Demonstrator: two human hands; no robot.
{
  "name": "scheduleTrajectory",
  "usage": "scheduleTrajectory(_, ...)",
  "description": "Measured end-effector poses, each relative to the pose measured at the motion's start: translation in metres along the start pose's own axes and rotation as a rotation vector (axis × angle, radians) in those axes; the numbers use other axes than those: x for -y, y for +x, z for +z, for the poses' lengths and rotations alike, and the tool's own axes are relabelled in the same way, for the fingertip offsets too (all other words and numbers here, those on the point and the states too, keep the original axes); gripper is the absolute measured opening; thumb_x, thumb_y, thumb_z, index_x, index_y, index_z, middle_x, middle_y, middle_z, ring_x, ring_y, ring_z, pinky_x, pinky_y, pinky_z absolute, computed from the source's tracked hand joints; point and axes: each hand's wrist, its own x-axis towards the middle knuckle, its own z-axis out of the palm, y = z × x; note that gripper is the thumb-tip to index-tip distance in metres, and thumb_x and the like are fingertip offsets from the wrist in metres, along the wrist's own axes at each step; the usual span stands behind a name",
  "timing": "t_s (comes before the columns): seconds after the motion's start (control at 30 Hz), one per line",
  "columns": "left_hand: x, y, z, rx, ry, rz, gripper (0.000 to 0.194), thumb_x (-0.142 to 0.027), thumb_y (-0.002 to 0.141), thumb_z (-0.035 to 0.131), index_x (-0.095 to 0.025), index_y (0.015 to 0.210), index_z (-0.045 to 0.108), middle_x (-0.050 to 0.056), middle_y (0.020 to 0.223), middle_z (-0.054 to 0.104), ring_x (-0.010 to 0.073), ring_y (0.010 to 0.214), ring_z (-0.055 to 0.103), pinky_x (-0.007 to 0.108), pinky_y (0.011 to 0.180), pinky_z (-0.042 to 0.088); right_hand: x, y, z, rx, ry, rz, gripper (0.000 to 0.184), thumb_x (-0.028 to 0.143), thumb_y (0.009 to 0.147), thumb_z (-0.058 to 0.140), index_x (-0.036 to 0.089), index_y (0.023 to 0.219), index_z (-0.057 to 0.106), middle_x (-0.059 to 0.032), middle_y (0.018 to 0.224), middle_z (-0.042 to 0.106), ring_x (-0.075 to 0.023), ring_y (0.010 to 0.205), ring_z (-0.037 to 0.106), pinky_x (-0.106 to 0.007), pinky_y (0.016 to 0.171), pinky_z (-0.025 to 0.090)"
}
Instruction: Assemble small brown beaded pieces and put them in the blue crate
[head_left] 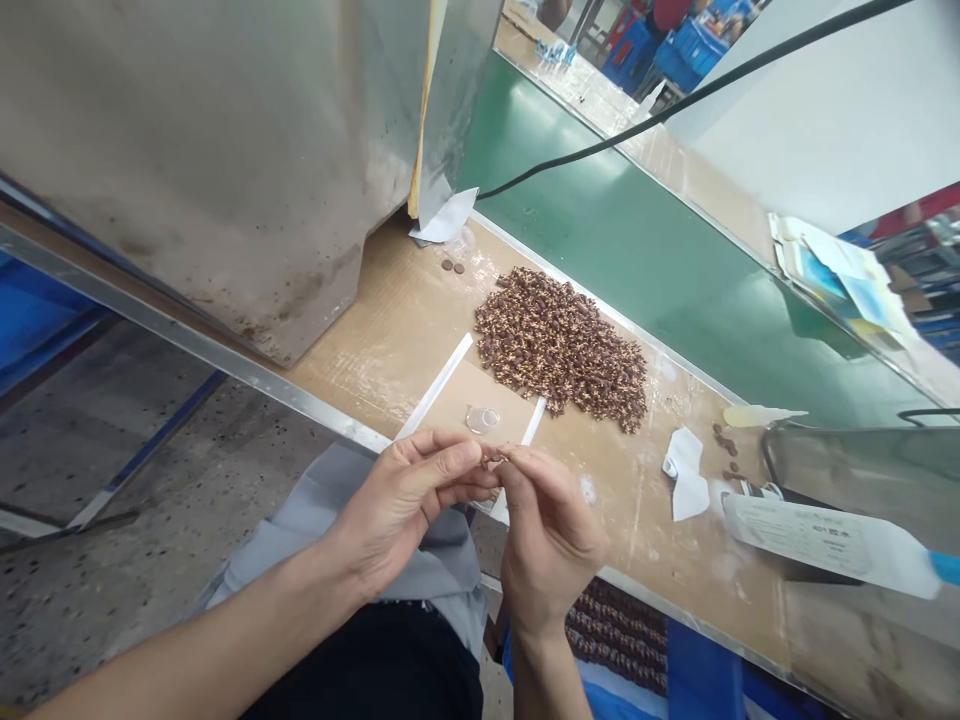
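My left hand (409, 495) and my right hand (551, 530) meet at the table's front edge, fingertips pinched together. Between them is a small brown-and-gold piece (493, 460), mostly covered by the fingers, so its exact kind does not show. Just beyond my fingertips a small clear round dish (481, 418) sits on a board between two white strips. Farther back lies a large heap of small brown-and-gold pieces (562, 345), similar in colour to the held one.
Left stands a large metal housing (225, 150). A green panel (600, 210) runs behind the table. At right lie a white labelled bottle (825, 540), a crumpled white paper (685, 475) and several brown discs (726, 440). Below is a blue crate (701, 670) beside rows of brown pieces.
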Motion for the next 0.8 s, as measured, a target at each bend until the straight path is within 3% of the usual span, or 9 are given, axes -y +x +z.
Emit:
scheduleTrajectory(0.13, -0.003, 0.005, -0.007, -0.05, 0.05, 0.047, 0.042, -0.044, 0.086, 0.114, -0.013, 0.106, 0.094, 0.012, 0.108, 0.093, 0.0187, 0.088, 0.089, 0.024, 0.088, 0.073, -0.014, 0.013, -0.016, -0.049, -0.043, 0.023, 0.009, 0.023, 0.111, 0.089, 0.027, 0.118, 0.094, -0.0057, 0.111, 0.093, -0.0259, 0.099, 0.09, -0.042, 0.093, 0.077)
scheduleTrajectory(0.27, -0.007, 0.01, -0.018, -0.11, 0.07, 0.134, 0.038, -0.044, 0.088, 0.113, -0.014, 0.1, 0.093, 0.011, 0.109, 0.093, 0.0173, 0.083, 0.087, 0.023, 0.083, 0.073, -0.053, 0.04, -0.056, -0.139, -0.342, -0.18, 0.007, 0.026, 0.11, 0.091, 0.025, 0.116, 0.095, -0.0062, 0.106, 0.093, -0.0268, 0.096, 0.09, -0.043, 0.093, 0.075)
scheduleTrajectory(0.4, -0.007, 0.01, -0.023, -0.12, 0.1, 0.157, 0.036, -0.045, 0.089, 0.112, -0.016, 0.101, 0.094, 0.009, 0.105, 0.092, 0.0172, 0.083, 0.087, 0.023, 0.082, 0.074, -0.093, 0.054, -0.09, -0.048, -0.603, -0.328, 0.013, 0.03, 0.116, 0.084, 0.023, 0.114, 0.095, -0.0081, 0.107, 0.094, -0.0263, 0.097, 0.09, -0.04, 0.093, 0.073)
scheduleTrajectory(0.53, -0.005, 0.009, -0.024, -0.121, 0.135, 0.143, 0.037, -0.047, 0.089, 0.111, -0.016, 0.102, 0.094, 0.01, 0.108, 0.092, 0.0175, 0.084, 0.087, 0.023, 0.082, 0.074, -0.11, 0.048, -0.098, 0.003, -0.634, -0.335, 0.016, 0.03, 0.118, 0.08, 0.024, 0.119, 0.095, -0.0078, 0.111, 0.094, -0.0258, 0.098, 0.09, -0.039, 0.094, 0.072)
scheduleTrajectory(0.8, -0.006, 0.009, -0.023, -0.141, 0.146, 0.135, 0.041, -0.05, 0.084, 0.114, -0.018, 0.1, 0.095, 0.009, 0.105, 0.091, 0.0161, 0.079, 0.085, 0.022, 0.078, 0.072, -0.113, 0.045, -0.099, 0.028, -0.647, -0.324, 0.015, 0.029, 0.119, 0.08, 0.023, 0.122, 0.094, -0.0087, 0.118, 0.094, -0.026, 0.106, 0.091, -0.038, 0.098, 0.072)
